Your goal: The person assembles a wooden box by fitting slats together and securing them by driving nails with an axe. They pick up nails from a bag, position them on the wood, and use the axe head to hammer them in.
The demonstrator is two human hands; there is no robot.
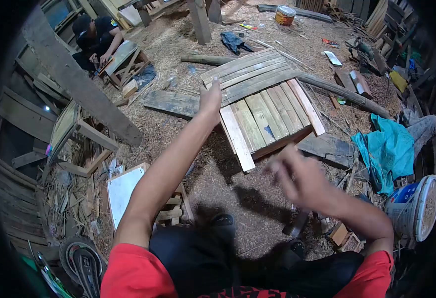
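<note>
A slatted wooden box [267, 116] stands tilted in front of me, its top of narrow boards sloping away and two pale strips edging its near face. Wrapped round its left upper corner is my left hand [211, 98], thumb on top of the boards. My right hand [300, 176] hangs just off the lower right edge of the near face, blurred by motion. Its fingers are curled, and whether anything small is between them I cannot make out. Below it on the floor lies what looks like a hammer [296, 226], partly hidden.
Shavings cover the floor. Dark planks [171, 103] and a long pole [347, 94] lie around the box. At right are a teal cloth [389, 144] and a white bucket [427, 208]. A slanting post [79, 74] stands left, with another person [96, 42] working beyond it.
</note>
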